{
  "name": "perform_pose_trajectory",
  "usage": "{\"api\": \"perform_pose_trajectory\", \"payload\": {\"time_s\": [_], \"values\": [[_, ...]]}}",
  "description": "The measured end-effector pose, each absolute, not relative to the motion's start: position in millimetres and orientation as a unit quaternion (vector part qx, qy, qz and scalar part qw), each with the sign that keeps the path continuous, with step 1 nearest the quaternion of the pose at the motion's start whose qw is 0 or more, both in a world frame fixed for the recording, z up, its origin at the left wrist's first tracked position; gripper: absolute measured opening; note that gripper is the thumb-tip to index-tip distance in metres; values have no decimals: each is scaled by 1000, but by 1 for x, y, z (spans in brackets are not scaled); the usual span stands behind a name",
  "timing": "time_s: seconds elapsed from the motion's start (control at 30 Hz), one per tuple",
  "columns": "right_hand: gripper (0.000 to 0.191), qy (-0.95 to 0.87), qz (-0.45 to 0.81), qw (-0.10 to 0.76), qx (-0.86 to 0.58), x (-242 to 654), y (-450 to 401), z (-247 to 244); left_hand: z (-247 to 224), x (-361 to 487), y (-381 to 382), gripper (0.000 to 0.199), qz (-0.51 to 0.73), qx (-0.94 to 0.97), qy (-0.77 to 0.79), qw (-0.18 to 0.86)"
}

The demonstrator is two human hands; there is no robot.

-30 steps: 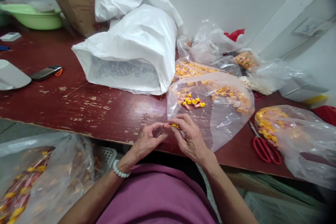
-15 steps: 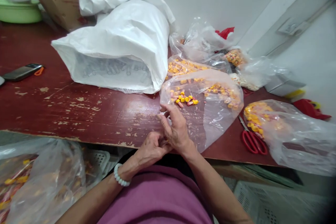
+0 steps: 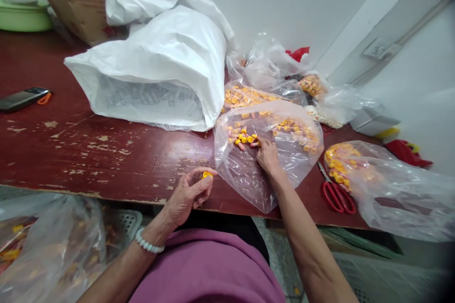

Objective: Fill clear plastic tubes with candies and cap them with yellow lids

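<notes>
My left hand [image 3: 185, 195] is over the table's front edge, its thumb and fingers closed on a yellow cap [image 3: 207, 175] with its round opening showing. Whatever is below the cap is hidden by the fingers. On the clear plastic bag [image 3: 243, 182], my right hand [image 3: 268, 157] reaches to a small pile of yellow-capped pieces [image 3: 243, 138] with red patterned bodies. Its fingertips are pinched at the piece on the pile's right end. More such pieces lie inside the bag. A white sack [image 3: 185, 45] lies open towards me, with several clear tubes [image 3: 147, 97] inside.
Red-handled scissors [image 3: 337, 196] lie right of the bag, beside another bag of yellow-capped pieces [image 3: 339, 163]. At left are a phone-like black device [image 3: 23, 99], a green basin [image 3: 24, 16] and a cardboard box [image 3: 76, 0]. A filled plastic bag [image 3: 60, 255] stands below the table's left front.
My hands were together at the table's front edge. They have parted: the right moved forward to the pile, the left moved leftward, where the yellow cap now shows in its fingers.
</notes>
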State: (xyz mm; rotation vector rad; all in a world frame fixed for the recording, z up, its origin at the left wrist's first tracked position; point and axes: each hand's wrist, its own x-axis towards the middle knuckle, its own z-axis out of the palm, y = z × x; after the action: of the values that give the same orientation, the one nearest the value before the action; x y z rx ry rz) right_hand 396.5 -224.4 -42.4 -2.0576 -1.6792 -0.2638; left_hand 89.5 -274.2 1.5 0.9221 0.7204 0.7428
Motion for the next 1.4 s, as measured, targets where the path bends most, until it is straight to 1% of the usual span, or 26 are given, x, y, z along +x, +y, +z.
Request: {"api": "perform_pose_trajectory", "payload": {"time_s": [0.1,0.23,0.4,0.47,0.57,0.63,0.7,0.77,0.87,0.97,1.03,1.1,1.2,1.27,1.33,1.4], "values": [[37,-591,-89,239,-766,402,-228,-51,1,92,-274,29,345,428,329,768],[34,-584,-78,251,-768,402,-234,-50,1,94,-274,30,343,439,336,759],[21,-589,-46,282,-756,399,-236,-41,-3,95,-276,35,336,449,340,755],[22,-578,-33,311,-754,393,-237,-34,-5,94,-277,38,331,461,337,751],[30,-552,-13,362,-751,368,-250,-13,-6,92,-277,42,330,494,342,728],[31,-569,35,396,-720,341,-267,8,-5,92,-277,38,337,515,356,703],[24,-640,164,436,-611,310,-286,31,-5,94,-278,33,338,534,366,683],[19,-699,197,432,-535,282,-304,51,-4,96,-278,30,335,560,361,666],[20,-762,207,394,-471,254,-318,64,-4,97,-280,25,325,599,348,644],[25,-804,197,345,-442,245,-320,63,-5,95,-281,24,315,625,350,623],[28,-813,177,338,-440,246,-319,60,-7,93,-281,24,312,641,352,606],[30,-794,169,364,-456,248,-315,58,-8,92,-281,21,308,656,354,592],[26,-721,153,445,-508,245,-304,54,-8,96,-282,14,293,677,355,574],[29,-688,122,485,-525,237,-294,47,-6,101,-286,10,280,699,346,560],[35,-703,114,480,-512,227,-286,38,-3,106,-291,6,280,715,333,547],[41,-726,159,452,-493,220,-280,30,1,109,-295,11,287,711,332,550]]}}
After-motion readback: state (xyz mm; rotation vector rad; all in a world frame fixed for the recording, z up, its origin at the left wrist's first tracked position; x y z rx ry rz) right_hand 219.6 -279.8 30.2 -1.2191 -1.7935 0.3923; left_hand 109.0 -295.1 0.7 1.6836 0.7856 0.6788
